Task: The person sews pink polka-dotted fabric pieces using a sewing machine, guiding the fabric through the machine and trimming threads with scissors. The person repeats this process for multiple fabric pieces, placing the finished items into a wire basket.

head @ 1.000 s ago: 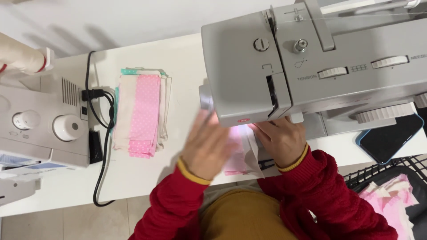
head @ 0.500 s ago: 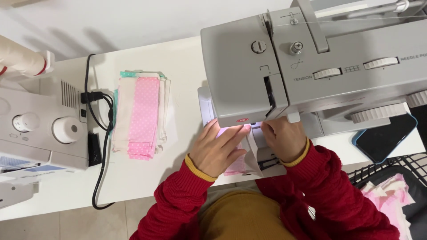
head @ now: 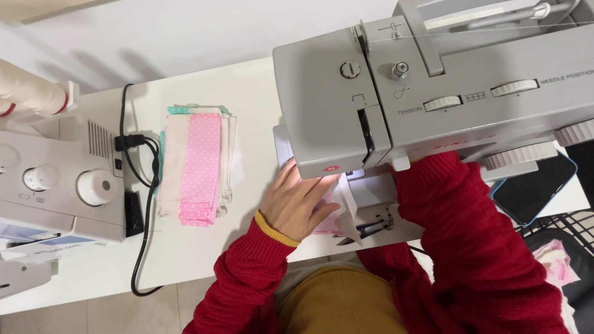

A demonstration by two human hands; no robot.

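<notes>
My left hand [head: 296, 201] lies flat, fingers together, on a small pink fabric piece [head: 326, 221] under the head of a grey sewing machine [head: 433, 99]. The fingertips reach beneath the machine's lit needle area. My right hand is hidden behind the machine; only its red sleeve [head: 461, 216] shows, reaching up under the machine body. Most of the pink fabric is covered by my left hand.
A stack of folded fabric pieces [head: 195, 162], pink dotted and cream, lies on the white table [head: 185, 253] to the left. A second white machine [head: 59, 179] with a black cable [head: 145, 229] stands at far left. A dark phone [head: 538, 188] lies at right.
My right hand has gone up out of sight behind the sewing machine. My left hand has slid forward, further under the machine head. The view has shifted slightly.
</notes>
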